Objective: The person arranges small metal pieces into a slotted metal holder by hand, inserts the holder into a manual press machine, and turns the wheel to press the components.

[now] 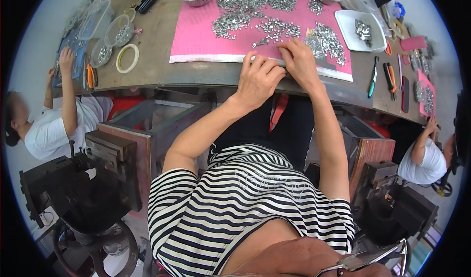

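My left hand [259, 78] is curled at the front edge of the pink mat [196, 36], its fingers bent and pressed together. Close beside it, my right hand [300, 66] has its thumb and fingers drawn into a pinch over the mat. Whatever they hold is too small or hidden to make out. Just beyond the hands lie loose small silver metal pieces [277, 29]. A denser pile of such pieces [326, 41] sits right of my right hand. A white tray [346, 24] at the right holds a few more.
Clear tubs [197, 1] of metal pieces stand at the back. A tape roll [127, 58] and orange-handled pliers [90, 75] lie left; more pliers [391, 80] and a teal-handled tool [374, 78] lie right. Co-workers sit at both sides, a person's hand [66, 61] working at left.
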The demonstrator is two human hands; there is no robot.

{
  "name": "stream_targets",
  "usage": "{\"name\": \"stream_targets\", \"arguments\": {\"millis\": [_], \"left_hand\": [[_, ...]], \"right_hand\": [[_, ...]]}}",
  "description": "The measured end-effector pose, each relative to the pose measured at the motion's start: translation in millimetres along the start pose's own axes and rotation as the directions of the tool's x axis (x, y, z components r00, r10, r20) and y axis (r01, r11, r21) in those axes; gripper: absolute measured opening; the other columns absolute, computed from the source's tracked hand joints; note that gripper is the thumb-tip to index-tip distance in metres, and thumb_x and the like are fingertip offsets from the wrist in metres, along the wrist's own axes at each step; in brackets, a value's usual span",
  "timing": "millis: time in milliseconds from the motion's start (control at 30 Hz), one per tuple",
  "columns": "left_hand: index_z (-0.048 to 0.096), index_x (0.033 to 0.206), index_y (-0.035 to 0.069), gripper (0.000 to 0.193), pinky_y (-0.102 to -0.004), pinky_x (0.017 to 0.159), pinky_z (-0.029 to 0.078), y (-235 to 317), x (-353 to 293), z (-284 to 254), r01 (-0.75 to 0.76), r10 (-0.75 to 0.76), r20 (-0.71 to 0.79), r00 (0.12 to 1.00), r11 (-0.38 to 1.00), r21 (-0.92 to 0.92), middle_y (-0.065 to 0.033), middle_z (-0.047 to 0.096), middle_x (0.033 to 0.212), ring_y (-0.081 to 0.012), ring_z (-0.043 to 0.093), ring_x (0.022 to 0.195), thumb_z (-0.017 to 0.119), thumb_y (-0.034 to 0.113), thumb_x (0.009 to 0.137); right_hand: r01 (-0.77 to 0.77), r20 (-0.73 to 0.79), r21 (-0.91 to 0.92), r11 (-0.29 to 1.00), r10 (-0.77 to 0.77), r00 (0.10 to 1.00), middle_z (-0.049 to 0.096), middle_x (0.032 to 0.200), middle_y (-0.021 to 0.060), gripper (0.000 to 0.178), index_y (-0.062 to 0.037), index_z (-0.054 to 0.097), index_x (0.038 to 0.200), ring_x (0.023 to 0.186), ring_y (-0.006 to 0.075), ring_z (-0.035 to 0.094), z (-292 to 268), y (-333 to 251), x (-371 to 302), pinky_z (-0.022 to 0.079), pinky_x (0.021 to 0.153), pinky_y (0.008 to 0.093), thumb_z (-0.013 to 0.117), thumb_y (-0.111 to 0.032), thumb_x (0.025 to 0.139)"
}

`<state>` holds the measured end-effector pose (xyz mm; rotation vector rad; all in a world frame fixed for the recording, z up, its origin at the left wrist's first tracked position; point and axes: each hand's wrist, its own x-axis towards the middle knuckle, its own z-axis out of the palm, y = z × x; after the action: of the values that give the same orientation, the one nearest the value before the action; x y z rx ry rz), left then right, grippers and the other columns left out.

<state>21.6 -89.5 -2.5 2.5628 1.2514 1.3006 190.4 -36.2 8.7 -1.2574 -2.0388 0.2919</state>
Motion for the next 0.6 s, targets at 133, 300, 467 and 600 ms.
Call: {"name": "stream_targets", "arguments": {"millis": [133,300,467,600], "left_hand": [[0.072,0.096,0.014,0.01,-0.0486,0.101,0.035,-15,3,-8,0.076,-0.079,-0.02,0.997,0.99,-0.116,0.0004,0.068,0.096,-0.0217,0.06,0.095,0.072,0.015,0.086],[0.074,0.096,0.014,0.011,-0.044,0.095,0.034,-63,13,-17,0.259,-0.257,-0.06,0.965,0.965,0.032,-0.0006,0.067,0.087,-0.0217,0.06,0.089,0.073,0.021,0.088],[0.075,0.093,0.016,0.01,-0.0441,0.095,0.034,-65,20,-19,0.214,-0.208,-0.059,0.976,0.969,0.124,0.001,0.066,0.088,-0.0206,0.059,0.092,0.075,0.023,0.087],[0.075,0.093,0.016,0.009,-0.0441,0.095,0.033,-60,32,-15,0.201,-0.197,-0.065,0.978,0.977,0.073,0.0015,0.065,0.087,-0.0205,0.059,0.092,0.074,0.022,0.087]], "right_hand": [[0.042,0.044,-0.043,0.998,-0.04,0.998,0.064,0.086,0.0115,0.01,-0.0068,0.073,0.095,0.086,0.0337,0.064,12,9,18,0.047,0.077,0.0437,0.067,-0.011,0.088],[0.076,0.075,-0.109,0.991,-0.068,0.995,0.065,0.087,0.0125,0.01,-0.0044,0.072,0.096,0.088,0.0335,0.064,13,7,20,0.049,0.077,0.0433,0.067,-0.007,0.087],[0.09,0.061,0.03,0.995,-0.092,0.994,0.066,0.087,0.0144,0.013,-0.0017,0.072,0.099,0.085,0.0327,0.065,3,8,11,0.051,0.076,0.0411,0.067,-0.001,0.087],[-0.031,0.096,0.104,0.994,0.021,0.995,0.065,0.088,0.0145,0.015,-0.0019,0.071,0.1,0.088,0.0333,0.065,-2,1,13,0.051,0.078,0.0413,0.066,-0.001,0.087]]}}
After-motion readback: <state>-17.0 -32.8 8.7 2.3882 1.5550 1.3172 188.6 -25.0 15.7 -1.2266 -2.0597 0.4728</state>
